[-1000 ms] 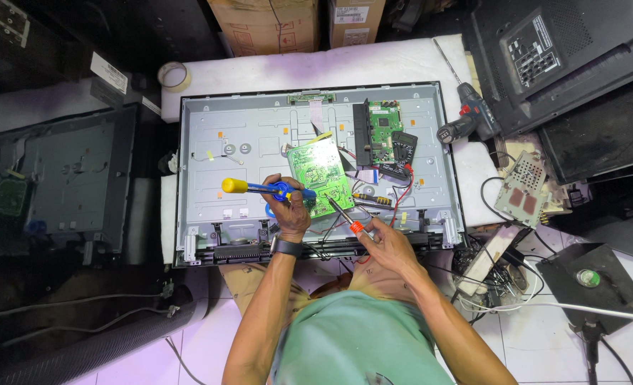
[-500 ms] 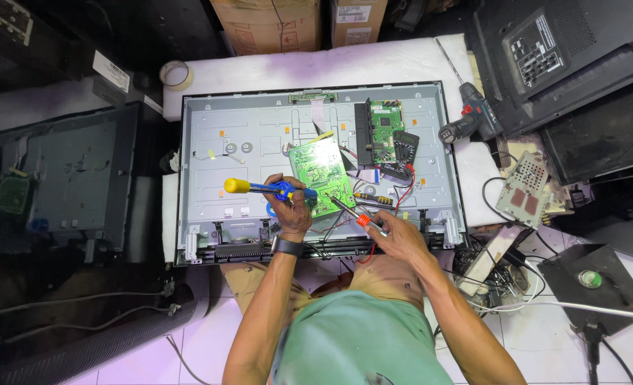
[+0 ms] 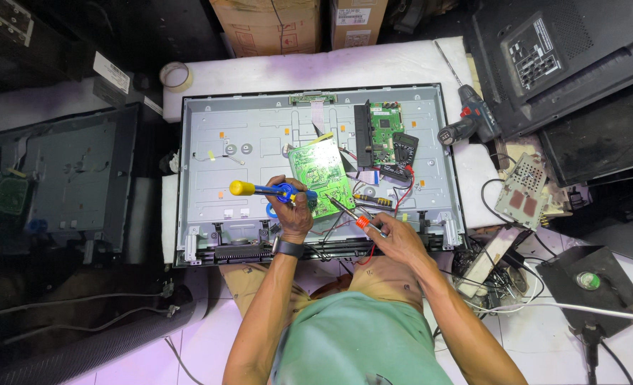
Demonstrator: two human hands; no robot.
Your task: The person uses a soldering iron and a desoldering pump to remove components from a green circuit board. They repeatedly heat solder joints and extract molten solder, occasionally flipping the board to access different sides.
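The green circuit board (image 3: pixel 321 176) lies tilted on the grey metal back panel (image 3: pixel 259 135) of an opened flat television, near the panel's middle, its long axis running from upper left to lower right. The left hand (image 3: pixel 293 212) is clamped around a tool with a blue handle and yellow end cap (image 3: pixel 259 190) (it looks like a soldering iron or desoldering pump; the tip is too small to tell). The tool lies almost level, cap pointing left and working end pointing right onto the board's lower left edge, which seems to let the wrist rest on the panel for steadiness. The right hand (image 3: pixel 391 235) is closed on a red-collared probe (image 3: pixel 350 214) whose thin dark tip slants up and left to the board's lower edge, meeting the other tool from the opposite side.

A smaller green board (image 3: pixel 386 122) and a black multimeter (image 3: pixel 402 148) sit just right of the main board, red and black leads trailing between them. The panel rests on a white padded worktop (image 3: pixel 316 68). A cordless drill (image 3: pixel 467 126) lies at the right edge, a roll of tape (image 3: pixel 174 75) at the upper left.
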